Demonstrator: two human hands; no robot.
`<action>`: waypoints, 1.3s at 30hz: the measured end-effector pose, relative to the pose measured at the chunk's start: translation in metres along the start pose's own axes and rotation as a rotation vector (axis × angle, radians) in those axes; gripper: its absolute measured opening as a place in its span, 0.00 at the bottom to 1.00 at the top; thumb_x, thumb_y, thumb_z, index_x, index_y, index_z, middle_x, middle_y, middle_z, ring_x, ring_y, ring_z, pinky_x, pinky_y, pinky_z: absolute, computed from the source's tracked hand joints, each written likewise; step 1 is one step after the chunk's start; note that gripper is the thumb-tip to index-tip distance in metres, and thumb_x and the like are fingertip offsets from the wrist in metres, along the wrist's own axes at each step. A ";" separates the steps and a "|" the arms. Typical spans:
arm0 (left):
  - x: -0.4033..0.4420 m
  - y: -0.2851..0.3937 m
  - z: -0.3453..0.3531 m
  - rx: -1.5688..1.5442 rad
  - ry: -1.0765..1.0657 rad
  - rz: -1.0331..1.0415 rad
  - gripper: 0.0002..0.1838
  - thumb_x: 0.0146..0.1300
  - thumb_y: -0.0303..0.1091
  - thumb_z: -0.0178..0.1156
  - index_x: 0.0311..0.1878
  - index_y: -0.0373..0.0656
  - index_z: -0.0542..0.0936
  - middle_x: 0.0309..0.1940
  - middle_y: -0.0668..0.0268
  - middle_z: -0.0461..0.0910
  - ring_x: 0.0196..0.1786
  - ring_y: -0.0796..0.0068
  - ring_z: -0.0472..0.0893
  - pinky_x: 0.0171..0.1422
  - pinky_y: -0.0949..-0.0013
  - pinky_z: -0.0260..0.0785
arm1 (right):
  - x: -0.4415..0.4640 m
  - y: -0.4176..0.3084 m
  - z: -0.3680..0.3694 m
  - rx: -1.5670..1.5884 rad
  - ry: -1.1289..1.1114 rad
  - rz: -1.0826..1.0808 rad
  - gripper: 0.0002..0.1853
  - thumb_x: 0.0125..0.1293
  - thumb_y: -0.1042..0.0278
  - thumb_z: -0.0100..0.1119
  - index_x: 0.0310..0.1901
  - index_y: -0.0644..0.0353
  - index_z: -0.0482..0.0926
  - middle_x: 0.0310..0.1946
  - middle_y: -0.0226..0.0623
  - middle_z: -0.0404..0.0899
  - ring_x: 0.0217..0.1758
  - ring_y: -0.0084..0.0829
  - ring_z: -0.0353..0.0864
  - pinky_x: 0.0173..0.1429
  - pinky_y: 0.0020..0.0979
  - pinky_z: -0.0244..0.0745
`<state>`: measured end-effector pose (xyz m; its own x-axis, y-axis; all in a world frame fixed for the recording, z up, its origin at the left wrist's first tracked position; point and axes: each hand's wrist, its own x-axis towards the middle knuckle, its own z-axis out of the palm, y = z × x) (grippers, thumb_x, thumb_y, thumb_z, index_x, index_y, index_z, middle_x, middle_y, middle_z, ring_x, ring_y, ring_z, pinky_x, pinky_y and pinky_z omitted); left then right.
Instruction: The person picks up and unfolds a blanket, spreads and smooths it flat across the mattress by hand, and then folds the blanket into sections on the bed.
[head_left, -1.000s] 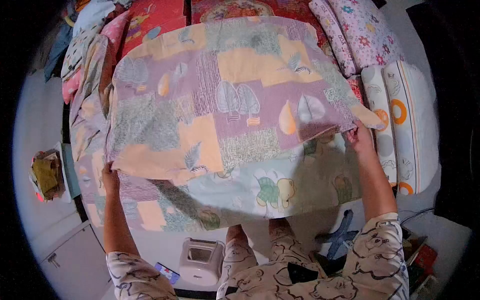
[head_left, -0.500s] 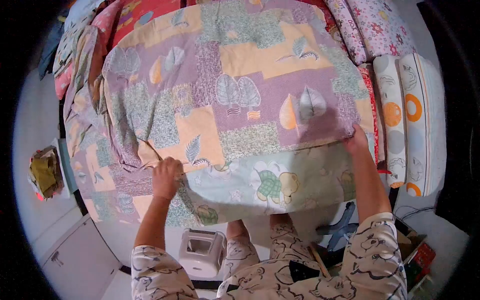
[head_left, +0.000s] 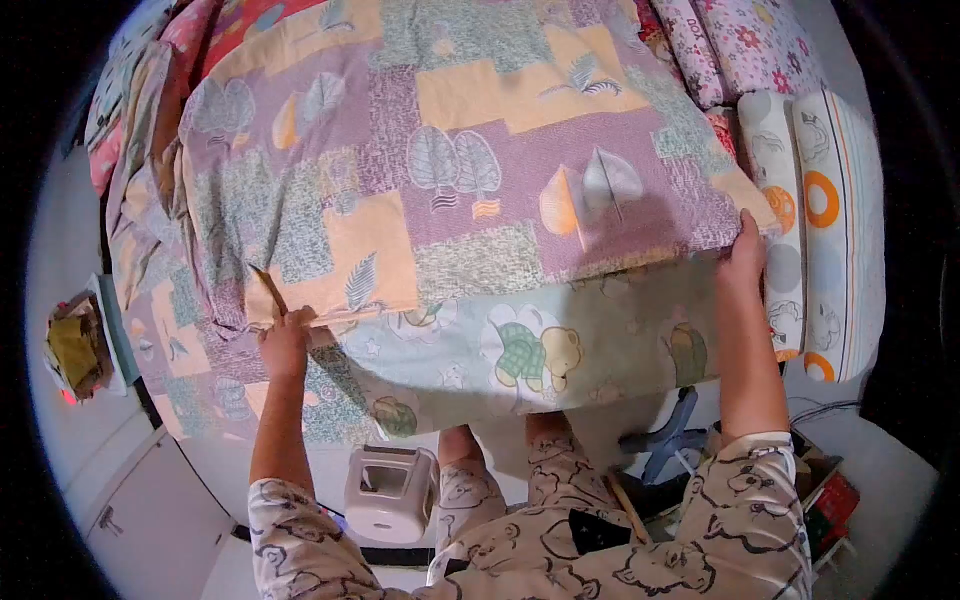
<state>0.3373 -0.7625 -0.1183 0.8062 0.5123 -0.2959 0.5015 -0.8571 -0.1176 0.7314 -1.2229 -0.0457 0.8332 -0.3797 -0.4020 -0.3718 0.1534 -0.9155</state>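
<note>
A patchwork bed sheet [head_left: 480,170] in purple, yellow and green with leaf prints spreads over the bed. My left hand [head_left: 286,342] is closed on its near edge at the left, where the cloth bunches into folds. At the right, my right hand [head_left: 742,255] grips the same edge close to its corner. Beneath and nearer to me shows a pale green cloth [head_left: 620,350] printed with bears, part of it in shadow. Between my hands the edge runs fairly straight, slanting up to the right.
Rolled or folded bedding [head_left: 840,240] lies along the right side, with a flowered pillow [head_left: 765,45] behind it. A plastic stool [head_left: 390,495] stands on the floor by my legs. At the left are a small stand with piled items [head_left: 85,345] and a white cabinet [head_left: 150,510].
My hands have moved apart, the left one leftward and the right one rightward and up. The sheet's edge is stretched wider, its right corner now reaching over the rolled bedding.
</note>
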 end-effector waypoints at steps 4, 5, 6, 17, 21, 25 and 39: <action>-0.007 0.000 -0.046 -0.205 0.043 -0.178 0.11 0.49 0.28 0.47 0.38 0.48 0.70 0.32 0.64 0.72 0.36 0.60 0.72 0.37 0.60 0.62 | -0.006 -0.019 -0.006 0.058 -0.077 -0.129 0.18 0.56 0.63 0.49 0.45 0.65 0.66 0.36 0.36 0.72 0.38 0.28 0.72 0.38 0.31 0.69; -0.013 -0.002 -0.052 -0.115 0.097 -0.222 0.11 0.48 0.26 0.47 0.38 0.47 0.70 0.31 0.62 0.71 0.36 0.59 0.72 0.36 0.60 0.62 | -0.013 -0.024 -0.010 0.057 -0.073 -0.124 0.18 0.56 0.63 0.49 0.45 0.65 0.66 0.36 0.36 0.72 0.38 0.28 0.72 0.38 0.31 0.69; -0.019 -0.009 -0.057 -0.186 0.247 -0.114 0.12 0.48 0.23 0.47 0.38 0.46 0.71 0.29 0.60 0.70 0.34 0.58 0.71 0.35 0.62 0.63 | -0.023 -0.032 -0.013 0.024 -0.047 -0.149 0.18 0.57 0.63 0.48 0.46 0.65 0.65 0.36 0.37 0.72 0.37 0.28 0.72 0.37 0.30 0.69; -0.129 0.002 -0.064 -0.165 0.073 0.035 0.12 0.45 0.23 0.48 0.36 0.42 0.72 0.28 0.61 0.70 0.31 0.60 0.72 0.32 0.63 0.65 | -0.018 0.049 -0.193 -0.069 0.078 0.005 0.17 0.57 0.60 0.49 0.42 0.65 0.68 0.34 0.38 0.72 0.34 0.30 0.73 0.40 0.30 0.67; -0.130 0.005 -0.024 -0.179 -0.024 -0.044 0.09 0.50 0.24 0.46 0.34 0.46 0.71 0.29 0.60 0.70 0.32 0.58 0.73 0.31 0.62 0.65 | -0.052 0.052 -0.175 -0.184 0.108 0.090 0.16 0.58 0.62 0.48 0.42 0.65 0.68 0.35 0.38 0.72 0.34 0.30 0.72 0.38 0.30 0.68; -0.126 0.017 -0.013 -0.196 -0.254 0.003 0.08 0.53 0.29 0.43 0.36 0.48 0.70 0.31 0.59 0.71 0.33 0.58 0.73 0.33 0.59 0.66 | -0.057 0.050 -0.168 -0.367 0.228 0.124 0.14 0.58 0.63 0.48 0.39 0.65 0.68 0.33 0.36 0.71 0.31 0.28 0.71 0.33 0.29 0.67; -0.071 0.085 -0.025 -0.349 -0.160 0.090 0.11 0.43 0.26 0.50 0.34 0.43 0.70 0.34 0.56 0.69 0.33 0.56 0.73 0.33 0.58 0.67 | -0.039 0.063 -0.186 -0.381 0.171 0.020 0.11 0.54 0.70 0.51 0.39 0.64 0.67 0.29 0.34 0.71 0.28 0.26 0.70 0.29 0.26 0.65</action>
<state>0.3305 -0.8700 -0.0841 0.8066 0.3976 -0.4374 0.5298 -0.8144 0.2367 0.5992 -1.3682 -0.0847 0.7564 -0.5308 -0.3822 -0.5389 -0.1745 -0.8241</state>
